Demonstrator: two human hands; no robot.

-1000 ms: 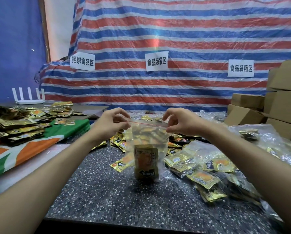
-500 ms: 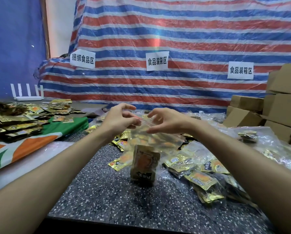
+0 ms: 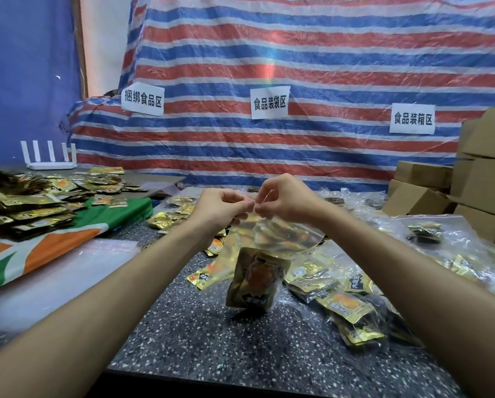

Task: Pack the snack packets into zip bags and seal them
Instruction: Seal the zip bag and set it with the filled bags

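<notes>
The likeliest slip is a half-closed zip: the left hand [image 3: 220, 209] and right hand [image 3: 286, 201] pinch the zip bag [image 3: 272, 237] at almost one spot on its top edge, so the rest of the strip (slack and crumpled toward the right) may never mate, and the snack packet [image 3: 255, 280] could later fall out. Both forearms reach inward, fingertips meeting; the bag hangs low over the speckled desk [image 3: 212, 340], packet upright at its bottom.

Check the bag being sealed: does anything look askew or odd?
Yes. The zip bag is skewed. The left hand and right hand pinch its top close together, so the top edge is bunched instead of stretched flat. The snack packet inside leans to one side. No tear shows.
</notes>
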